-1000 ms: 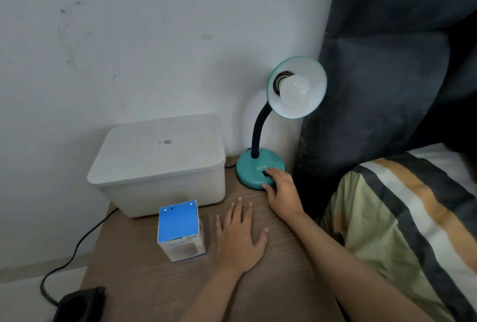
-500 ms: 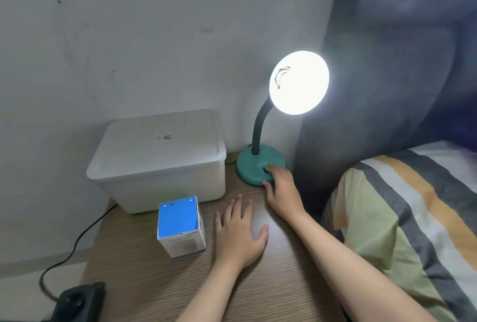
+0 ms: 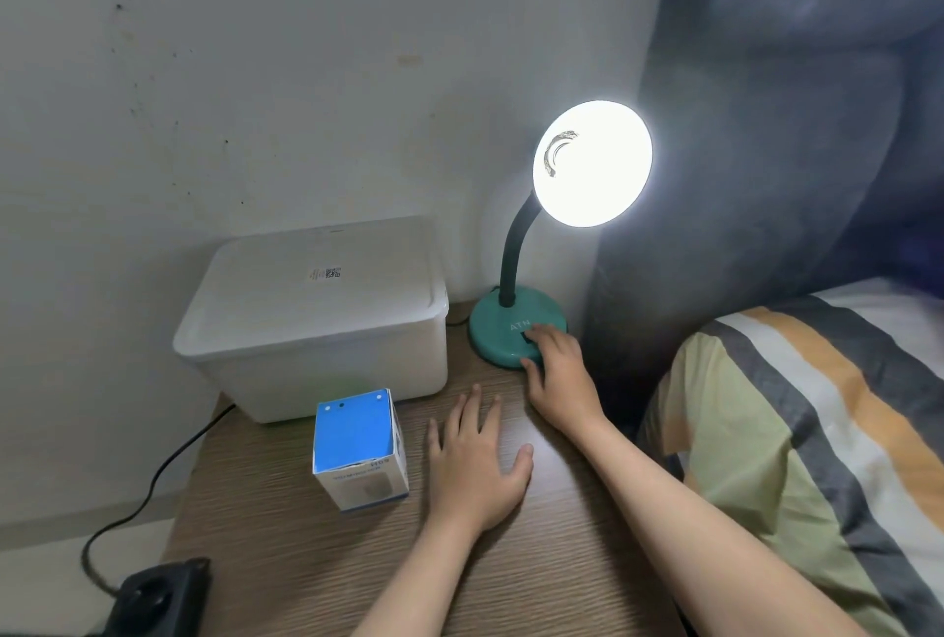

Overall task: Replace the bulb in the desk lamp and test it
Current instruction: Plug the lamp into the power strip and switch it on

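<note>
A teal desk lamp [image 3: 498,335] with a dark gooseneck stands at the back right of the wooden table [image 3: 286,555]. Its shade [image 3: 592,164] glows bright white, so the bulb inside is lost in the glare. My right hand [image 3: 559,376] rests on the front of the lamp's round base, fingertips on the dark switch. My left hand [image 3: 475,457] lies flat on the table with fingers spread, holding nothing. A blue and white bulb box [image 3: 360,450] stands just left of my left hand.
A white lidded plastic bin [image 3: 316,314] fills the back left of the table, against the wall. A black cable [image 3: 148,488] runs down the table's left side to a black socket block [image 3: 158,595]. A striped bed cover [image 3: 797,432] and dark curtain [image 3: 792,125] lie right.
The lamp was off a second ago and has lit up, staying lit since. My right hand has stayed on the base switch and my left hand has not moved.
</note>
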A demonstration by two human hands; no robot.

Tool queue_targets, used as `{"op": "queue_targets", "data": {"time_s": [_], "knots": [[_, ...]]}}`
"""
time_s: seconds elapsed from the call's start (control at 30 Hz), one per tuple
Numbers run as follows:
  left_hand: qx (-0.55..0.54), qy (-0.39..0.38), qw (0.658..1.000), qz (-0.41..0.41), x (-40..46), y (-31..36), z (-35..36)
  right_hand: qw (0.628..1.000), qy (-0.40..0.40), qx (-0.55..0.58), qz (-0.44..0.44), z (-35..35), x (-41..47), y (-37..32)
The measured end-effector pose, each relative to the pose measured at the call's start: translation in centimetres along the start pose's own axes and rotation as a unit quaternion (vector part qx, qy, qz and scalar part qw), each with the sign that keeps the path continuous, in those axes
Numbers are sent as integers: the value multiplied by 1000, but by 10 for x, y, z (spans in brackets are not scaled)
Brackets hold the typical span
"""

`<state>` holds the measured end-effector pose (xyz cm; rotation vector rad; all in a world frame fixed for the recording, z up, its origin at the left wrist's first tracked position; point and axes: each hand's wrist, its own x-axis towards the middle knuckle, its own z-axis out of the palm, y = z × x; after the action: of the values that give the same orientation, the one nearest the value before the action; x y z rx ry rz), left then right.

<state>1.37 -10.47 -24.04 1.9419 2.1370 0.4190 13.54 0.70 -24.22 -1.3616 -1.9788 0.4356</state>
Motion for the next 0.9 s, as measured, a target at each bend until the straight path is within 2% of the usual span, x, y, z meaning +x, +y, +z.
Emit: {"op": "queue_targets", "data": {"time_s": [0.9], "knots": [[-14, -1, 1000, 7, -1, -1, 1, 999, -6, -43, -1, 1, 0, -4]]}}
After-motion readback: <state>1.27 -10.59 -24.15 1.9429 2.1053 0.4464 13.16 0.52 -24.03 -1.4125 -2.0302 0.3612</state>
